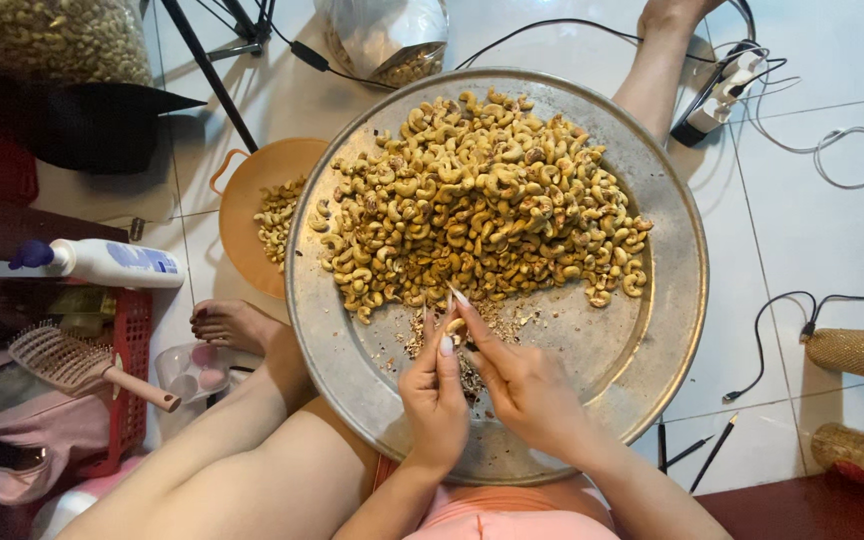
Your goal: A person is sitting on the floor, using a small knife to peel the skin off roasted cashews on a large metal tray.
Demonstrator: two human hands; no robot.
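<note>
Both hands meet low over the near part of the tray, the left hand (434, 398) pinched narrow around a single cashew (455, 327) while the right hand (524, 385) holds a thin pointed blade (455, 293) between fingertips, its tip angled up toward the heap. That nut sits between the two sets of fingertips, just above a scatter of brown skin flakes (472, 372) on the metal. It looks light, hard and curved, probably brittle along its seam and a little slick once bare, so a grip across the two rounded ends with thumb and forefinger seems safest. Beyond it lies the pile of cashews (482, 200), kidney-shaped, mottled yellow-brown, still in papery skins, heaped on the far half of the round metal tray (652, 350), which is dull, scratched and shallow-rimmed and rests across the person's lap. Left of the tray an orange plastic bowl (242, 195) holds paler nuts on the white tiled floor (812, 230). Farther left are a wooden hairbrush (77, 365) and a white bottle (102, 262).
</note>
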